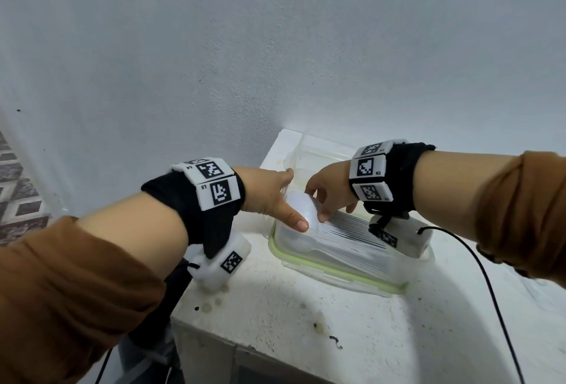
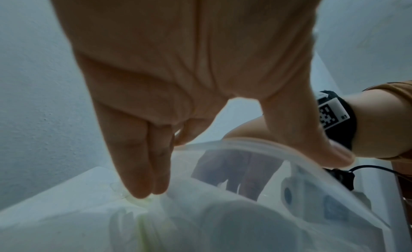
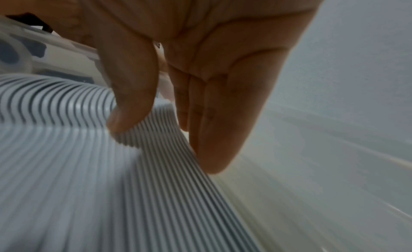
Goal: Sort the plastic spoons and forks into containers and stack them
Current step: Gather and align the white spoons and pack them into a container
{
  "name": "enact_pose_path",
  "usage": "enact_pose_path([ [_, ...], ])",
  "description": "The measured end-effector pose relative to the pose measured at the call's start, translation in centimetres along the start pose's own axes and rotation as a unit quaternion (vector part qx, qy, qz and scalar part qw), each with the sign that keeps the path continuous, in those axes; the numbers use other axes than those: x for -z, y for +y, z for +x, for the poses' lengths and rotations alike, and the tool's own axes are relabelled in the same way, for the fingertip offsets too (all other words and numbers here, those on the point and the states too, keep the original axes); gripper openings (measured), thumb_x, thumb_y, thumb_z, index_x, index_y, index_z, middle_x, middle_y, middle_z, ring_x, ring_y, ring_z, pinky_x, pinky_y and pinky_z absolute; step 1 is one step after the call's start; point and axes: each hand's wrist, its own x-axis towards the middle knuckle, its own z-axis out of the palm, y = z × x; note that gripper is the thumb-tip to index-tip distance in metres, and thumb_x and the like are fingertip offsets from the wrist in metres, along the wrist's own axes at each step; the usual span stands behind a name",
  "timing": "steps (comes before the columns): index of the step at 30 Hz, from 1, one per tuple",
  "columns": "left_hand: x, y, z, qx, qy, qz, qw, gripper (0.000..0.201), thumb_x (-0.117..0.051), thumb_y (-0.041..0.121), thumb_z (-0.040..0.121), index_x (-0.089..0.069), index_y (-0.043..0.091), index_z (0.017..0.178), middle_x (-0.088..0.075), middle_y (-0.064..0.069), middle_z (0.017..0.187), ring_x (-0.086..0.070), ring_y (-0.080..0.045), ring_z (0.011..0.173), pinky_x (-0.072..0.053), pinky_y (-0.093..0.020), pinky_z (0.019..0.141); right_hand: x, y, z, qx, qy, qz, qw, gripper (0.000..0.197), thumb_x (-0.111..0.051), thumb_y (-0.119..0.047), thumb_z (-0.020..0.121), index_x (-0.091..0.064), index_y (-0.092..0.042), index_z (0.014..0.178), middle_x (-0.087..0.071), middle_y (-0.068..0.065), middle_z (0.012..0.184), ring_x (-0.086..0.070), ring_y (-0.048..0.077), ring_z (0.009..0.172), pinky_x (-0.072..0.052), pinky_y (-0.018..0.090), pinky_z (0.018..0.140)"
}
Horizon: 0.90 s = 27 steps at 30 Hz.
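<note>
White, stained table (image 1: pixel 275 307) set against a pale wall carries the work area. Right hand (image 1: pixel 329 192) pinches a nested stack of white plastic spoons (image 1: pixel 343 230) between thumb and straight fingers (image 3: pixel 214 132). Left hand (image 1: pixel 269 196) is relaxed, fingers (image 2: pixel 142 167) straight, thumb touching the spoon bowls at the stack's left end. Stack lies inside a clear container with a green rim (image 1: pixel 330 267) near the table's centre. A second clear container (image 1: pixel 324 150) sits just beyond, at the far edge.

brown sleeves (image 1: pixel 61 276), black marker-tagged wristbands (image 1: pixel 395 175)
</note>
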Motion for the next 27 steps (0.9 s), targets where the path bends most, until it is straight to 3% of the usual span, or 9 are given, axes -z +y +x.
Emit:
enact_pose_path([
  [3, 0.2, 0.0, 0.1, -0.006, -0.003, -0.001, 1.0, 0.109, -0.069, 0.058, 0.071, -0.006, 0.018, 0.15, -0.039, 0.002, 0.147, -0.038, -0.017, 0.133, -0.03, -0.036, 0.111, 0.2, 0.1, -0.2, -0.009, -0.003, 0.008, 1.0, 0.063, -0.073, -0.025, 0.08, -0.044, -0.019, 0.135, -0.061, 0.004, 0.12, -0.062, 0.019, 0.092, -0.056, 0.034, 0.082],
  [7, 0.8, -0.3, -0.1, -0.026, -0.004, -0.003, 1.0, 0.114, -0.067, 0.076, 0.049, -0.027, 0.027, 0.143, -0.051, 0.007, 0.138, -0.046, -0.013, 0.127, -0.033, -0.037, 0.109, 0.4, 0.2, -0.2, -0.03, -0.002, 0.008, 1.0, 0.073, -0.076, -0.029, 0.076, -0.039, -0.024, 0.139, -0.058, 0.001, 0.123, -0.065, 0.025, 0.098, -0.055, 0.037, 0.086],
  [10, 1.4, -0.4, -0.2, -0.025, 0.002, 0.012, 1.0, 0.094, -0.063, 0.07, 0.068, -0.028, 0.029, 0.145, -0.048, 0.009, 0.14, -0.042, -0.012, 0.131, -0.028, -0.037, 0.112, 0.7, 0.4, -0.5, -0.04, 0.003, 0.029, 0.999, 0.074, -0.078, -0.03, 0.074, -0.04, -0.024, 0.138, -0.058, 0.0, 0.122, -0.064, 0.025, 0.101, -0.055, 0.039, 0.087],
  [14, 1.9, -0.4, -0.4, -0.024, 0.017, 0.044, 0.999, 0.083, -0.049, 0.07, 0.078, -0.025, 0.031, 0.147, -0.038, 0.014, 0.147, -0.033, -0.012, 0.137, -0.023, -0.037, 0.115, 1.2, 0.8, -1.2, -0.045, 0.025, 0.073, 0.996, 0.065, -0.079, -0.031, 0.073, -0.049, -0.023, 0.13, -0.061, 0.0, 0.116, -0.063, 0.023, 0.102, -0.055, 0.039, 0.087],
  [17, 2.4, 0.0, -0.7, -0.021, 0.033, 0.067, 0.997, 0.071, -0.043, 0.061, 0.088, -0.023, 0.03, 0.148, -0.032, 0.014, 0.15, -0.027, -0.01, 0.14, -0.018, -0.032, 0.116, 1.7, 1.4, -2.0, -0.024, 0.064, 0.113, 0.991, 0.036, -0.072, -0.02, 0.08, -0.059, -0.018, 0.113, -0.063, -0.002, 0.095, -0.063, 0.015, 0.086, -0.057, 0.03, 0.079],
  [20, 3.4, 0.7, -1.2, -0.038, 0.038, 0.075, 0.996, 0.06, -0.042, 0.054, 0.093, -0.028, 0.03, 0.146, -0.041, 0.014, 0.144, -0.035, -0.009, 0.134, -0.022, -0.026, 0.112, 2.3, 2.1, -2.9, -0.01, 0.09, 0.132, 0.987, 0.011, -0.069, -0.018, 0.083, -0.058, -0.018, 0.087, -0.064, 0.0, 0.079, -0.061, 0.011, 0.069, -0.054, 0.024, 0.068],
  [24, 4.7, 2.2, -1.7, -0.044, 0.053, 0.089, 0.994, 0.05, -0.04, 0.051, 0.094, -0.038, 0.032, 0.14, -0.047, 0.013, 0.14, -0.041, -0.008, 0.13, -0.025, -0.021, 0.103, 3.3, 3.7, -4.6, -0.019, 0.127, 0.109, 0.986, 0.018, -0.061, -0.027, 0.088, -0.053, -0.018, 0.074, -0.061, -0.004, 0.069, -0.058, 0.015, 0.061, -0.048, 0.02, 0.059],
  [27, 5.4, 4.1, -1.5, -0.06, 0.067, 0.083, 0.993, 0.032, -0.04, 0.046, 0.096, -0.053, 0.027, 0.119, -0.057, 0.007, 0.129, -0.05, -0.01, 0.119, -0.032, -0.021, 0.095, 3.7, 5.9, -6.1, -0.036, 0.136, 0.078, 0.987, 0.025, -0.051, -0.032, 0.092, -0.051, -0.019, 0.07, -0.058, -0.006, 0.063, -0.052, 0.011, 0.05, -0.044, 0.019, 0.055],
])
